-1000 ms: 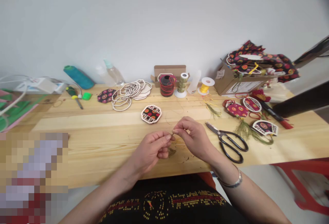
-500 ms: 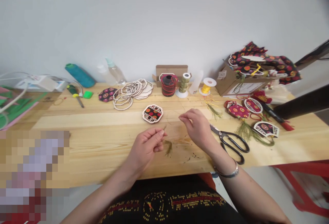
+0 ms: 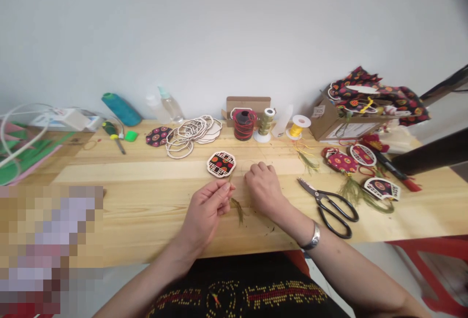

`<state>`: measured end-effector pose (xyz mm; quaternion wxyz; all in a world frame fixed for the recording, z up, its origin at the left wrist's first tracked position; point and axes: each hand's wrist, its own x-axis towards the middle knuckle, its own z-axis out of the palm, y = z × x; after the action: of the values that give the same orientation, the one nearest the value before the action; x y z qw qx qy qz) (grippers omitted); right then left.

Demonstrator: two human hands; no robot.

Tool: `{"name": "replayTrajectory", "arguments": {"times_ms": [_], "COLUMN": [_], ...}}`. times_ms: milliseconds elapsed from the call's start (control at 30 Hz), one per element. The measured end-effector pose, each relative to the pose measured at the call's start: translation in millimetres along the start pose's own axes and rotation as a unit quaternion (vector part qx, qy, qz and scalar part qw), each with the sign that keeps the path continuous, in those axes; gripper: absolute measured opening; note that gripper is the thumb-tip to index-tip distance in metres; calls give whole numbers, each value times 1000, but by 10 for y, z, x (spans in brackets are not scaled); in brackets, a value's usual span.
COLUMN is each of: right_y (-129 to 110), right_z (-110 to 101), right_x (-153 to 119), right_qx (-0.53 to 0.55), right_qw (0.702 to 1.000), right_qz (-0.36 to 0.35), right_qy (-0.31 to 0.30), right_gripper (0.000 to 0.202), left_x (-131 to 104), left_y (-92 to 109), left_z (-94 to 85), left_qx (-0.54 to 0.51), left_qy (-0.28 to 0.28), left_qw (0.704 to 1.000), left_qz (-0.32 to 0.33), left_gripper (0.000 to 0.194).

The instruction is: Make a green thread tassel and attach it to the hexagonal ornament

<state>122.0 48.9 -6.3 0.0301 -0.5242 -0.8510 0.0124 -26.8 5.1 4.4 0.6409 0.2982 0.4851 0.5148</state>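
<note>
In a closed pinch, my left hand (image 3: 212, 201) holds a small olive-green thread tassel (image 3: 238, 209), whose strands hang below the fingers. Just to its right, my right hand (image 3: 263, 189) is closed with the fingers curled down; whatever they grip is hidden, though a fine thread seems to run near them. Beyond my left hand lies a wooden-framed ornament (image 3: 221, 164) with a dark patterned fabric centre. Black-handled scissors (image 3: 327, 203) rest right of my right hand, blades partly apart.
At the back stand a red cord spool (image 3: 244, 125), an olive thread spool (image 3: 267, 122) and a yellow thread spool (image 3: 300, 126). Wooden frames (image 3: 192, 133) are piled left of them. Finished ornaments (image 3: 382, 189) and a cardboard box (image 3: 340, 123) are at right. A screwdriver (image 3: 114, 135) lies left.
My right hand has moved left and slightly down, closer to my left hand, and its fingers have turned downward. My left hand keeps pinching the tassel. The view has shifted slightly.
</note>
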Motion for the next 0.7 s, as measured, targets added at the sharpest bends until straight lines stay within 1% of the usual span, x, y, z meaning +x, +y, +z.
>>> {"name": "replayTrajectory", "arguments": {"times_ms": [100, 133, 200, 267, 333, 433, 533, 600, 700], "right_y": [12, 31, 88, 154, 210, 250, 240, 222, 199], "right_z": [23, 27, 12, -45, -144, -328, -494, -572, -632], "right_x": [19, 22, 15, -16, -72, -180, -270, -304, -322], "right_qx": [6, 24, 92, 191, 288, 374, 390, 382, 365], "right_qw": [1000, 1000, 995, 978, 953, 923, 919, 923, 931], "right_qz": [4, 14, 45, 76, 93, 85, 56, 40, 19], "right_qy": [1, 3, 7, 11, 8, -9, -11, -4, 11], "right_gripper": [17, 17, 18, 17, 14, 12, 13, 14, 17], "left_x": [4, 6, 12, 18, 25, 38, 51, 56, 56], "left_y": [4, 4, 6, 9, 17, 38, 57, 58, 36], "left_z": [-19, -28, -43, -47, -31, 32, 112, 157, 202], "left_qx": [28, 42, 68, 85, 84, 50, 36, 49, 70], "left_qy": [6, 7, 4, -7, -21, -16, 1, -10, -38], "left_qw": [999, 999, 996, 993, 992, 996, 998, 998, 995], "left_qz": [15, 25, 53, 80, 91, 66, 45, 46, 57], "left_gripper": [15, 14, 12, 12, 15, 15, 15, 17, 17]}}
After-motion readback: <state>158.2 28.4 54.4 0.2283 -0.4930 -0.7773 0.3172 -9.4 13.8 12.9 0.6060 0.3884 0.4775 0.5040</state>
